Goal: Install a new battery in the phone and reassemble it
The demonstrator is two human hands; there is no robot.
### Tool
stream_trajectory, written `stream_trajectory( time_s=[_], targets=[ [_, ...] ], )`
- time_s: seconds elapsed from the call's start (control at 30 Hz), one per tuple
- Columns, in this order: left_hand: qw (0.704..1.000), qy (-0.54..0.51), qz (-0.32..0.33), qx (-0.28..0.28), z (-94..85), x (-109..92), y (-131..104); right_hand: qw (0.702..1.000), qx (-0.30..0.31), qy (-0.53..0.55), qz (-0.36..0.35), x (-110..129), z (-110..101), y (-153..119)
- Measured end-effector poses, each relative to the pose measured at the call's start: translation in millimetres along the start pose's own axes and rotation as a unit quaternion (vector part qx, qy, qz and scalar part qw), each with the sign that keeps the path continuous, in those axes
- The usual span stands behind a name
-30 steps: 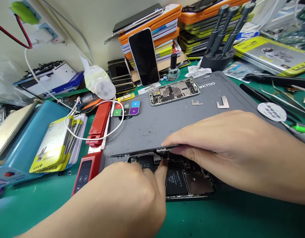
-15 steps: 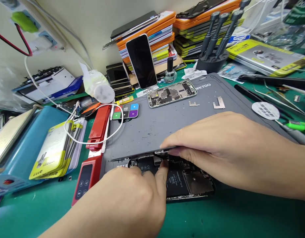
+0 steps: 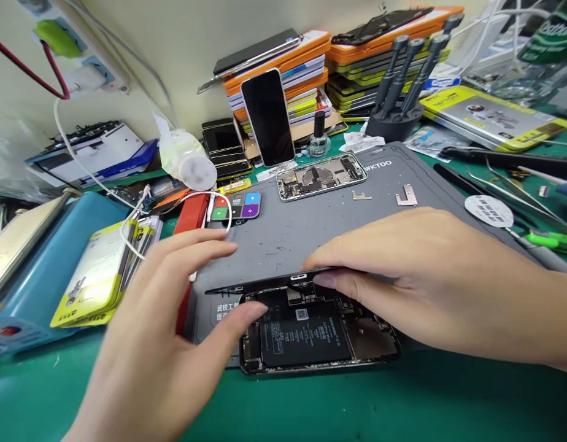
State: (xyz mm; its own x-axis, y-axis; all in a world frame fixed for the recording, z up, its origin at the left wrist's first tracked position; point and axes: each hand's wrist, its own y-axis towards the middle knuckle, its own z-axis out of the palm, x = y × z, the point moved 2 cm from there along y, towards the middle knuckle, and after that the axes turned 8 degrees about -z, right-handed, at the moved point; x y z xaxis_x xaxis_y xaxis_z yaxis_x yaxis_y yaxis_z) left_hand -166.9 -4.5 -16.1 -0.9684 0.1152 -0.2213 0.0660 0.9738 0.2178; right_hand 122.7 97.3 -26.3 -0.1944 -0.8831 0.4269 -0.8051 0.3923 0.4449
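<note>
A white-framed smartphone (image 3: 267,116) stands tilted before a stack of orange and yellow boxes (image 3: 306,105), a black-capped glass bottle (image 3: 318,145) beside it. Grey screwdrivers (image 3: 393,67) stand in a round black holder (image 3: 394,127) near a battery box (image 3: 495,116). Leftward, a green plug (image 3: 57,38) sits in a power strip (image 3: 112,75).
</note>
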Motion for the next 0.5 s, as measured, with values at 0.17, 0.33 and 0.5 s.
stream_trajectory(
  time_s=[0.17,0.33,0.5],
  targets=[
    [0.972,-0.188,-0.136,0.021,29.7,-20.2,9.6,1.0,0.015,0.022,0.016,0.2,3.2,3.1],
    [0.965,-0.222,-0.143,0.013,36.2,-16.1,7.2,1.0,0.016,0.013,0.018,3.8,2.0,7.1],
    [0.972,-0.209,-0.109,-0.002,37.8,-14.2,6.8,0.992,-0.009,-0.098,0.083,12.9,-31.8,-14.3]
  ],
)
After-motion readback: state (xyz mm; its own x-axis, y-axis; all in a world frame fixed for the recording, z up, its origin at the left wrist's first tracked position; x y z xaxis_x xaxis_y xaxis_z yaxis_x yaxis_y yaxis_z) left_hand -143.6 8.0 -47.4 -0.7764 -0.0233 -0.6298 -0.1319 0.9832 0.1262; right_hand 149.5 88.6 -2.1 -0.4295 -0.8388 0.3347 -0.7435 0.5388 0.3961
